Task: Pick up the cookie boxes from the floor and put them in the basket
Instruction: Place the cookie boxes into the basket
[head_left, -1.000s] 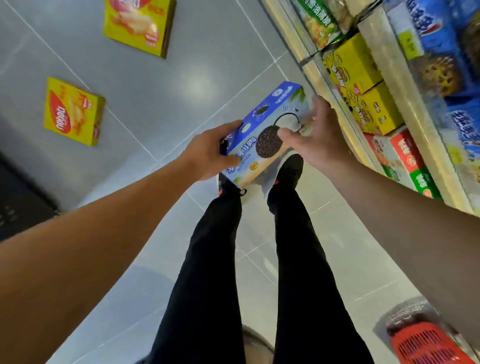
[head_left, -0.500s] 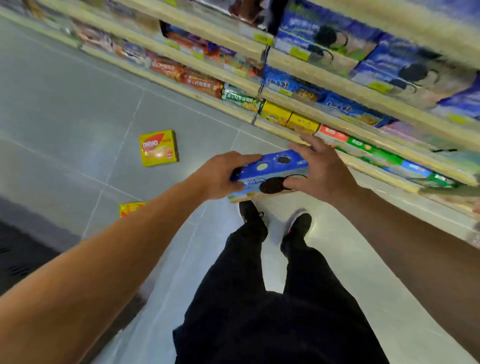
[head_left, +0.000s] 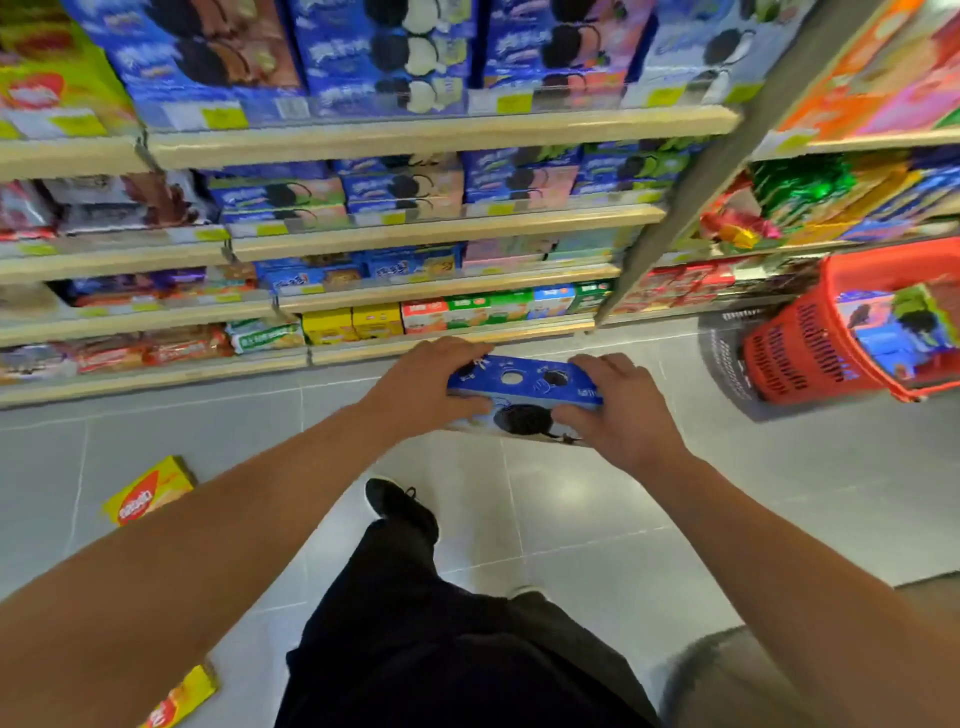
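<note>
Both hands' grip round blue cookie box (head_left: 524, 387) ends: L hand (head_left: 423, 387), R hand (head_left: 621, 410)

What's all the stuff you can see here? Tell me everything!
Blue cookie box: one, blue, held in the air between both hands.
Yellow cookie boxes: two, yellow and red, on the floor at left; the second lies nearer.
Basket: one, red, on the floor at right, with blue boxes inside.
Shelves: several, beige, full of packets, ahead.
Floor: grey tiles.
Left hand: grips the box's left end.
Right hand: grips its right end.
Legs: black trousers, black shoe.
</note>
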